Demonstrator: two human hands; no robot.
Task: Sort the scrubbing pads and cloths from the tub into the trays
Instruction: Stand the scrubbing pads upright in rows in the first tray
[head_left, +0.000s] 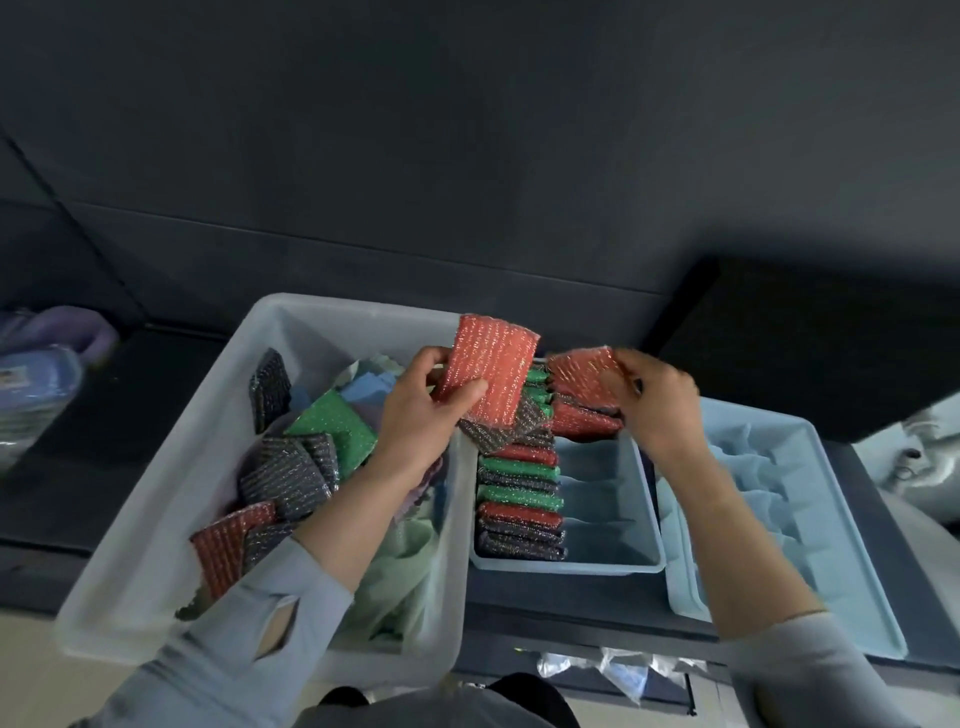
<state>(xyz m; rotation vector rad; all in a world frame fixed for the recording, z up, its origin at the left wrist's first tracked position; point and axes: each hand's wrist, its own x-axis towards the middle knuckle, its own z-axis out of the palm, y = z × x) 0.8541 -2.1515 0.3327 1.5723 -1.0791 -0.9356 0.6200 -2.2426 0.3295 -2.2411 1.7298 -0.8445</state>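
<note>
While apart, fingers round red pads.

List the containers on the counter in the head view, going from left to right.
White tub with loose pads and cloths → middle blue tray with a row of pads → right blue tray, which holds blue material.

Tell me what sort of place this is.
Probably a sorting or packing workstation, not a home kitchen: a large translucent tub of mixed scrubbing pads, a blue tray with pads lined up in a row, and plain dark panel walls behind.
</note>
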